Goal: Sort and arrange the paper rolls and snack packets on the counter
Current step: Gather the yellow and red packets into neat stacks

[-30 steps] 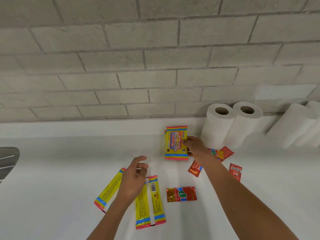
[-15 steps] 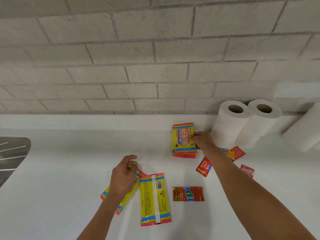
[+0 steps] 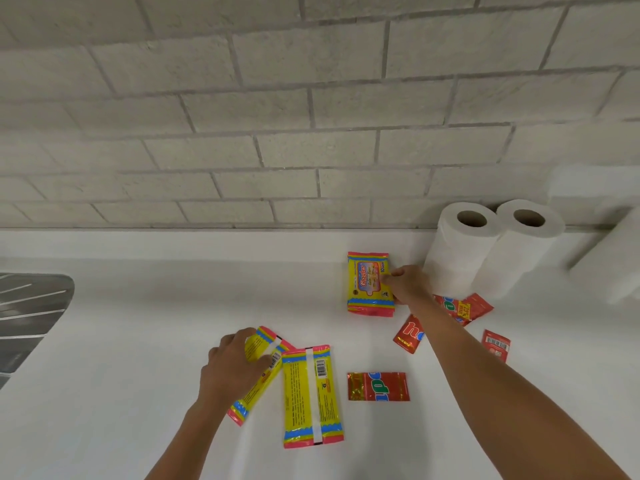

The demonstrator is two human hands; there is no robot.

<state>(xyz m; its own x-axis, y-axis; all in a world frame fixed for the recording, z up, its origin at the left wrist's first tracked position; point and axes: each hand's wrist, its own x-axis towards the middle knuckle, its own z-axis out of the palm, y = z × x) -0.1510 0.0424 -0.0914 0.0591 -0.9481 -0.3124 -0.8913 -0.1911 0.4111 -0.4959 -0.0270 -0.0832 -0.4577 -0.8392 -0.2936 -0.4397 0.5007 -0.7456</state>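
We log a white counter point(image 3: 138, 323) beneath a grey brick wall point(image 3: 277, 133), with a metal drainer point(image 3: 27, 317) at the left edge.

Yellow stack point(image 3: 370, 284): face up by the back of the counter, long axis running toward the wall. Our right hand point(image 3: 407, 284) pinches its right edge, fingers curled onto the top packet.

Tilted yellow packet point(image 3: 258, 374): back side up, long axis slanting from near left to far right. Our left hand point(image 3: 235, 365) grips it, thumb on its face and fingers curled over its far end.

Flat yellow packet point(image 3: 311, 394): back side up, barcode at the far end, long axis pointing at the wall. It lies just beside the tilted one, their near corners touching or overlapping.

Red packets: one point(image 3: 378, 386) lying crosswise right of the flat yellow packet; one point(image 3: 408, 334) tilted, partly under our right forearm; one point(image 3: 464, 308) beside the rolls; one small point(image 3: 496, 345), barcode up.

Two paper rolls point(image 3: 460, 251) point(image 3: 512, 251): upright, touching, against the wall. More rolls at far right, blurred.
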